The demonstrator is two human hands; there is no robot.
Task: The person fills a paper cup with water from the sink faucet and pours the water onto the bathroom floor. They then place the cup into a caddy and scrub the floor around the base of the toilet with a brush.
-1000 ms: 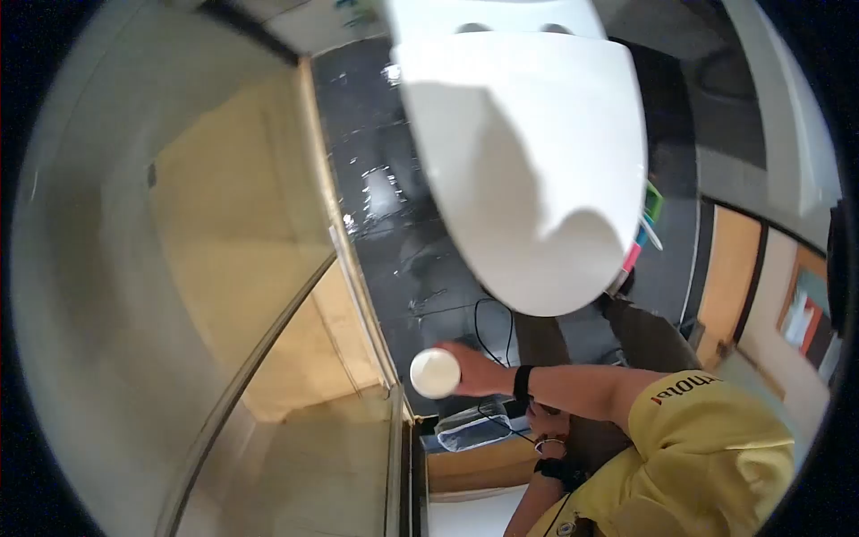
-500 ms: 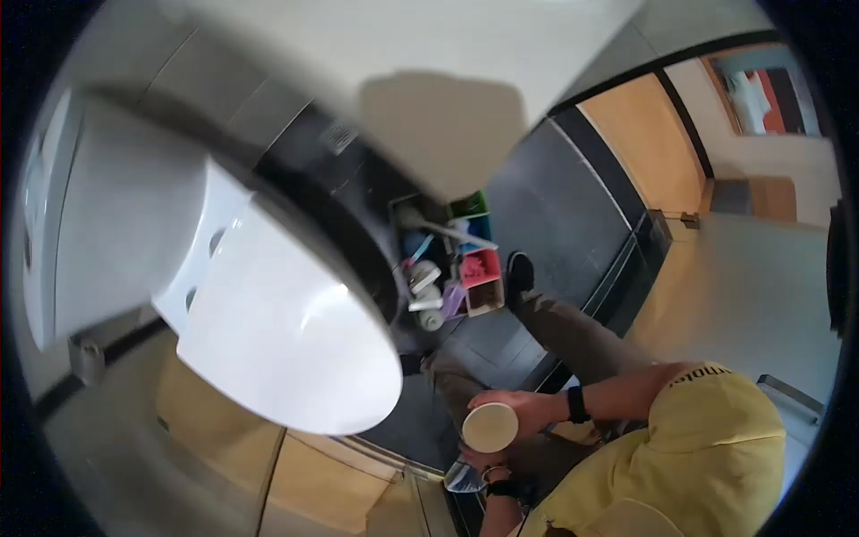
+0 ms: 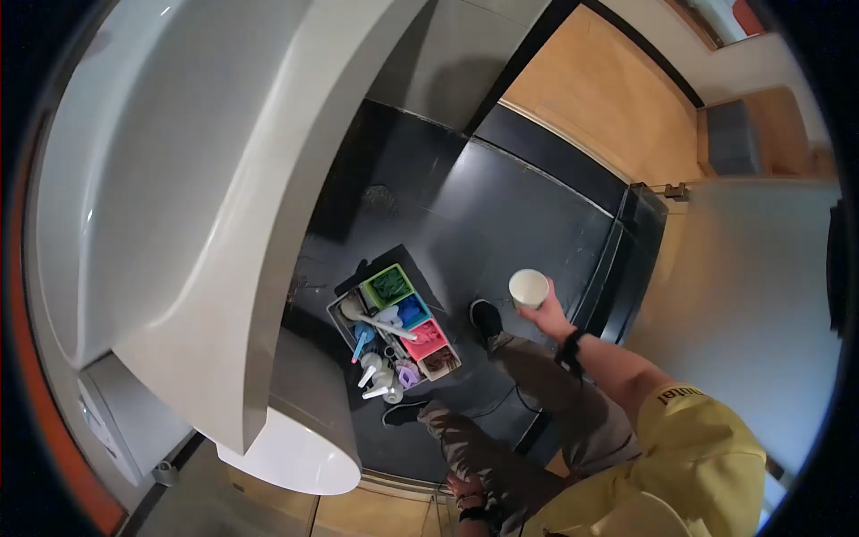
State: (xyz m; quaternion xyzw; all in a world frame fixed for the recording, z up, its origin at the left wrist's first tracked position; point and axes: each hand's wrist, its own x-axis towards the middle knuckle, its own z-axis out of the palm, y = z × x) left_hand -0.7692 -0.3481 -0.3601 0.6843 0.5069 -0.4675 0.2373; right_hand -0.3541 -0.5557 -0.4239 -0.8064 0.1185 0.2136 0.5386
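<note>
Holding in the curled right hand a white, round-mouthed cup, axis near upright, apart from the left hand (hold indiscernible), with a grey, multi-compartment caddy left of the grip.

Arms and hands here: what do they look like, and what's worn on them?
The right hand and the left hand wear no gloves. A black band circles the right wrist; a dark band circles the left. The right arm has a short yellow sleeve with dark lettering near its hem.
</note>
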